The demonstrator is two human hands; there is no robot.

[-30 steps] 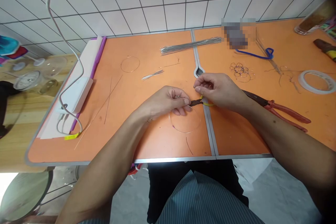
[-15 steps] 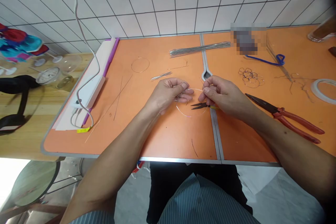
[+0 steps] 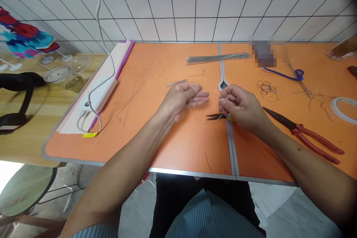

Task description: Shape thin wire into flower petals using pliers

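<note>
My left hand pinches a small tangle of bent thin wire between thumb and forefinger, the other fingers spread beneath it. Thumb and fingers of my right hand are closed on the same thin wire, which arcs faintly between the two hands as a loop. Just below my right hand lie small black-jawed pliers, their handles partly covered by it. Large red-handled pliers rest to the right of my right wrist. A few short straight wires lie behind my left hand.
A bundle of straight wires lies at the back. A wire ring and crossed long wires are on the left. A flower-shaped wire piece, a blue bent wire and a white tape roll are on the right.
The view has shifted slightly. The wire loop between my hands has turned and shows more faintly, with its end now below my right fingers. Both hands keep their grip.
</note>
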